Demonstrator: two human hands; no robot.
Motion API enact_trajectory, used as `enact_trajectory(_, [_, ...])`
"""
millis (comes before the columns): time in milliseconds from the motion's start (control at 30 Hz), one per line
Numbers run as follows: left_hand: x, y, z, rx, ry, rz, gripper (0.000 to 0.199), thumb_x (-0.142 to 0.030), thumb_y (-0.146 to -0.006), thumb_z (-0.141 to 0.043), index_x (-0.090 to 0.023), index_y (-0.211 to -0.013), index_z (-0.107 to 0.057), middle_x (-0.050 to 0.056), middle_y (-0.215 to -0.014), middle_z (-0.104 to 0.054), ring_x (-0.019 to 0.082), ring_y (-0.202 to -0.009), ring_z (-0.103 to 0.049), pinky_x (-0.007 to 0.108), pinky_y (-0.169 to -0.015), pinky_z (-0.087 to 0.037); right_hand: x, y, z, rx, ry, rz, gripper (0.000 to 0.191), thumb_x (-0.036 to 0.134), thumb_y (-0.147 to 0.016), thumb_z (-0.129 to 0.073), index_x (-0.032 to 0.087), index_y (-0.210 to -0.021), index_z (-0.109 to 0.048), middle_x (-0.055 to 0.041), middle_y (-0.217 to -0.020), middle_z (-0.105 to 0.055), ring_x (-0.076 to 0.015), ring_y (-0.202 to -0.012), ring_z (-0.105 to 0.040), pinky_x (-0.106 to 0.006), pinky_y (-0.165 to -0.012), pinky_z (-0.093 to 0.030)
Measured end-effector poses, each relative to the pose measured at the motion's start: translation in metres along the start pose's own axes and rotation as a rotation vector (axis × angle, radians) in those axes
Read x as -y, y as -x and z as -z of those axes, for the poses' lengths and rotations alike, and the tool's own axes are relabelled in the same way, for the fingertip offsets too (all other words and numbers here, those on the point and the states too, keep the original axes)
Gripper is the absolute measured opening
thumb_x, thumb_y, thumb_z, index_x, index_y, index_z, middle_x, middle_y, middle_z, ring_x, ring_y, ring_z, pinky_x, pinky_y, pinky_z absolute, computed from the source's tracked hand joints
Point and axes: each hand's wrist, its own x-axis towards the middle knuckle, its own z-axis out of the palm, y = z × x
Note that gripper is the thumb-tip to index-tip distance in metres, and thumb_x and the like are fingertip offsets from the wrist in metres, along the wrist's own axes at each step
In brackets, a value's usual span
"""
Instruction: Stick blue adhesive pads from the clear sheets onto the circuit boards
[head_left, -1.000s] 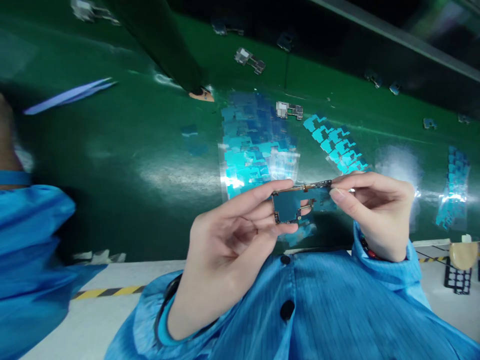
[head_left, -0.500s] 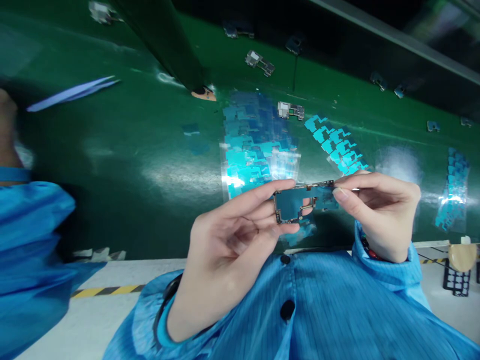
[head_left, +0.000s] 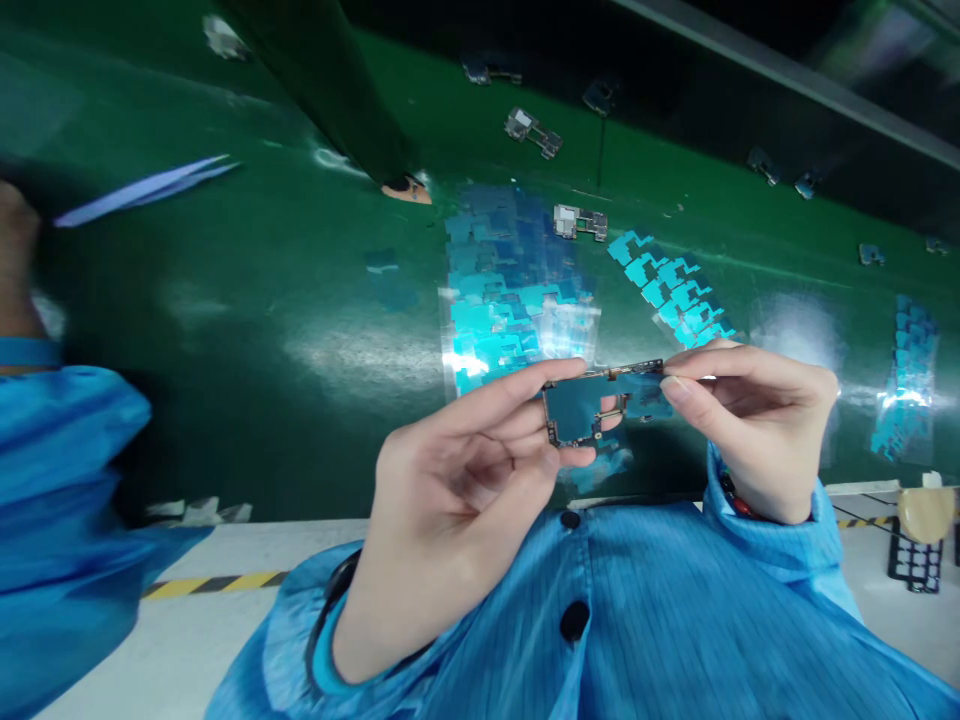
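Note:
A small circuit board (head_left: pixel 574 412) with a blue film over its face is held up in front of my chest. My left hand (head_left: pixel 457 500) grips its left end, fingers along the upper edge and behind, thumb at the lower corner. At the narrow right end my right hand (head_left: pixel 750 415) has thumb and forefinger pinched together on the board's tip. The exact contact under those fingertips is hidden. Beyond the board lie a sheet of blue die-cut film stickers (head_left: pixel 495 300) and a smaller sticker sheet (head_left: pixel 671 290). Another circuit board (head_left: pixel 580 222) rests between them.
Purple-white tweezers (head_left: pixel 146 190) lie on the green table (head_left: pixel 300 260) at left. A co-worker's blue sleeve (head_left: pixel 67 460) reaches in there. A dark post (head_left: pixel 330 90) stands at the back. Several boards, including one metallic board (head_left: pixel 532 133), are spread along the far side.
The boards at the far side have shifted slightly right and toward me. Both hands and the held board have moved a touch left, with the grip unchanged.

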Motion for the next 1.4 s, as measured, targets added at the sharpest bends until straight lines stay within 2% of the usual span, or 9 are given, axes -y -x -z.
enact_trajectory(267, [0.0005,-0.0008,0.0013,0.008,-0.007,-0.006,0.031,-0.010,-0.078,-0.071,-0.023,-0.106,-0.074,0.001,-0.096,-0.080,0.024,-0.093,-0.076,0.029,-0.075,-0.066,-0.0034,-0.0005,0.0004,0.012,-0.017,-0.017,0.003,0.024,-0.076,-0.078,0.027,-0.077,-0.077,0.0008,-0.071,-0.073,-0.0145,-0.065,-0.068,-0.028,-0.061,-0.062])
enact_trajectory(567, [-0.0002,-0.0015,0.0011,-0.016,0.014,-0.001,0.030,-0.010,-0.078,-0.071,-0.024,-0.105,-0.074,-0.001,-0.094,-0.081,0.021,-0.093,-0.076,0.025,-0.075,-0.066,-0.0019,-0.0018,-0.0036,0.008,-0.064,-0.012,0.015,0.013,-0.075,-0.077,0.027,-0.080,-0.077,0.0031,-0.073,-0.073,-0.0119,-0.067,-0.067,-0.024,-0.063,-0.060])
enact_trajectory(767, [-0.0014,-0.0025,0.0006,-0.015,-0.004,0.015,0.030,-0.010,-0.081,-0.067,-0.023,-0.107,-0.073,-0.001,-0.093,-0.081,0.022,-0.094,-0.076,0.027,-0.076,-0.066,-0.0026,-0.0015,-0.0038,0.007,-0.054,-0.022,0.016,0.012,-0.075,-0.077,0.027,-0.080,-0.077,0.0027,-0.074,-0.074,-0.0129,-0.071,-0.068,-0.024,-0.065,-0.060])
enact_trajectory(1000, [-0.0010,-0.0022,-0.0013,-0.037,0.013,-0.020,0.030,-0.006,-0.079,-0.068,-0.022,-0.104,-0.074,-0.002,-0.090,-0.081,0.018,-0.088,-0.077,0.020,-0.072,-0.065,-0.0026,-0.0022,-0.0040,-0.003,-0.034,-0.016,0.015,0.012,-0.074,-0.077,0.026,-0.078,-0.077,0.0025,-0.075,-0.075,-0.0132,-0.073,-0.069,-0.024,-0.067,-0.060])
enact_trajectory(1400, [0.0002,-0.0031,-0.0026,-0.031,0.021,-0.061,0.030,-0.006,-0.077,-0.066,-0.023,-0.101,-0.074,-0.002,-0.087,-0.081,0.018,-0.089,-0.077,0.020,-0.073,-0.064,-0.0008,-0.0041,-0.0035,0.021,-0.037,-0.017,0.014,0.012,-0.075,-0.077,0.026,-0.079,-0.077,0.0033,-0.074,-0.074,-0.0116,-0.070,-0.068,-0.022,-0.065,-0.060])
